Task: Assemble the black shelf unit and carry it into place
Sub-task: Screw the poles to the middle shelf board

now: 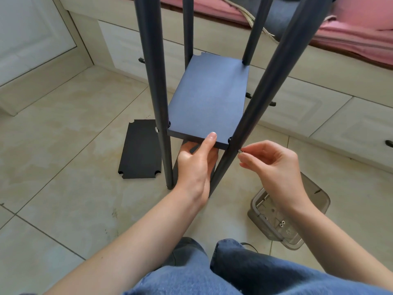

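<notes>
The black shelf unit stands on the tiled floor with several dark round posts; the near left post (158,92) and near right post (251,116) frame a black shelf board (210,99) set between them. My left hand (196,165) grips the board's near edge, thumb on top and fingers underneath. My right hand (270,165) pinches a small silver screw (239,151) against the near right post, just below the board's corner. A spare black board (140,150) with notched corners lies flat on the floor to the left.
A clear plastic box (289,218) holding small metal fittings sits on the floor at the right. White drawer fronts with dark handles (297,107) run behind the unit under a pink mattress (350,24). My knees in blue jeans (244,271) fill the bottom.
</notes>
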`<state>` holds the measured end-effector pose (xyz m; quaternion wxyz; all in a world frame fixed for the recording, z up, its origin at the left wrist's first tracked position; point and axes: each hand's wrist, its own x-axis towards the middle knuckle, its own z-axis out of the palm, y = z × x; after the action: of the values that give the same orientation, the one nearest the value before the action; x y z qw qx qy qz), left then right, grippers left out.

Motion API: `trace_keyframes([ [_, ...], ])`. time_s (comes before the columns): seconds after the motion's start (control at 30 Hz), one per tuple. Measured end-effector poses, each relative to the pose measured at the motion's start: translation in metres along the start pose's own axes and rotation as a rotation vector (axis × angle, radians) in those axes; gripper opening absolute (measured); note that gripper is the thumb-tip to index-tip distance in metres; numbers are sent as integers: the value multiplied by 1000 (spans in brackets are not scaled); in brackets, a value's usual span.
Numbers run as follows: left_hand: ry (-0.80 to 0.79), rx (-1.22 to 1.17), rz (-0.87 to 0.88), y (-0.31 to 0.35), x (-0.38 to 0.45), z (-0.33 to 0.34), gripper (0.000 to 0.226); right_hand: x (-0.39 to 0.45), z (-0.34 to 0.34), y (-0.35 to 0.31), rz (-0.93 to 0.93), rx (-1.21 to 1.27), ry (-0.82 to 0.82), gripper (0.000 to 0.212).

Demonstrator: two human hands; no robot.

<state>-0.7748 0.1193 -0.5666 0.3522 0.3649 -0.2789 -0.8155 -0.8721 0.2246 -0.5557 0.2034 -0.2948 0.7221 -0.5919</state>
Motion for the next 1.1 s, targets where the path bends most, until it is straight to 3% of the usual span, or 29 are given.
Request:
trace_keyframes([
  [0.1, -119, 73, -29, -3, 0, 1, 29, 0, -1, 1, 0, -8, 13, 10],
  [0.33, -187, 101, 7, -5, 0, 3, 26, 1, -2, 1, -30, -35, 5, 5],
  [0.77, -226, 103, 20, -6, 2, 3, 21, 2, -1, 5, -82, -138, 37, 5],
  [0.97, -250, 82, 19, -10, 3, 1, 19, 4, 5, 3, -18, -67, 135, 16],
  [1.1, -256, 75, 15, -11, 4, 0, 19, 2, 5, 1, 3, -40, 138, 9],
])
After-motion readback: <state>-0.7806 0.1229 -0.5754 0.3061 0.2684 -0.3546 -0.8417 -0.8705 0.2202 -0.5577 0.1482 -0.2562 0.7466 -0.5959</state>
